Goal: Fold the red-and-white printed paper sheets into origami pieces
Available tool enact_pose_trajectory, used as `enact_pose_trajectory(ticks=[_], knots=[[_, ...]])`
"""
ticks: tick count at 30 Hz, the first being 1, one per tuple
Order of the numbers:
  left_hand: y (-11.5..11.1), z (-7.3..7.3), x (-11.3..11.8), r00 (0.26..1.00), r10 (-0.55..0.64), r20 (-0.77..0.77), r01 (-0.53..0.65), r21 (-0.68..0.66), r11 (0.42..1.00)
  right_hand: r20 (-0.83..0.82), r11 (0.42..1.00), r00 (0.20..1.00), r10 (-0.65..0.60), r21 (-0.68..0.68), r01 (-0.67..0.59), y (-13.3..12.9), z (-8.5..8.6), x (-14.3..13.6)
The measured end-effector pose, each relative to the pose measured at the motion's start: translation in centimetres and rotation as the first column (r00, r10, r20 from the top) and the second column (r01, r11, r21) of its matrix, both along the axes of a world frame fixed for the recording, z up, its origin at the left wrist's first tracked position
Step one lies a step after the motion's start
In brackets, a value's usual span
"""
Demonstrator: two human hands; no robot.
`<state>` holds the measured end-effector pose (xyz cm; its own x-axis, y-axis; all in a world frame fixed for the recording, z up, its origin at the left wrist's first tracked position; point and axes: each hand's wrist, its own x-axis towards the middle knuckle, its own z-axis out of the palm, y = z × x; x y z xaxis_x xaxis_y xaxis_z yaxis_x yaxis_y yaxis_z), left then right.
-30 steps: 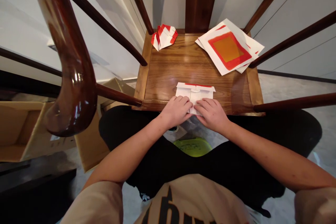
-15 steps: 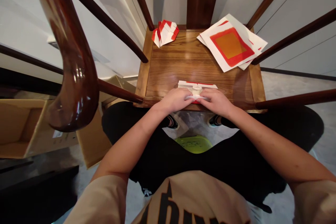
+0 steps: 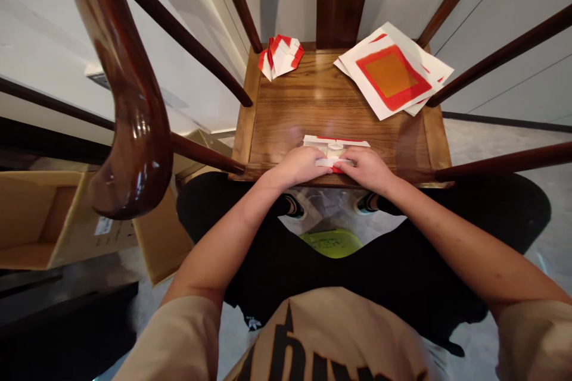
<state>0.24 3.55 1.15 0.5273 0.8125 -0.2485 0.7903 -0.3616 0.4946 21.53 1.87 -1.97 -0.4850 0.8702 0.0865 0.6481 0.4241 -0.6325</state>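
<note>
Left hand [image 3: 305, 165], right hand [image 3: 367, 168] pinching folded white-and-red paper [image 3: 332, 162] at front of brown wooden chair seat [image 3: 308, 104]; tan shirt [image 3: 344, 318] showing cropped black lettering [image 3: 277, 350].

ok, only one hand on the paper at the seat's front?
No, the left hand and right hand both touch the folded paper near the front edge of the seat.
</note>
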Motion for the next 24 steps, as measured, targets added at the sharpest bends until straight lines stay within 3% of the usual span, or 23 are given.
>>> enact_pose_trajectory(ticks=[11,24], knots=[[1.6,1.5,1.0,0.998,-0.045,-0.046,0.038,-0.128,0.991,-0.049,0.999,0.998,-0.044,-0.004,0.044,0.0,-0.8,0.2],[0.9,1.4,1.3,0.991,-0.042,-0.126,0.037,-0.046,0.998,-0.065,0.99,0.997,-0.039,0.131,0.048,-0.6,-1.6,0.0]])
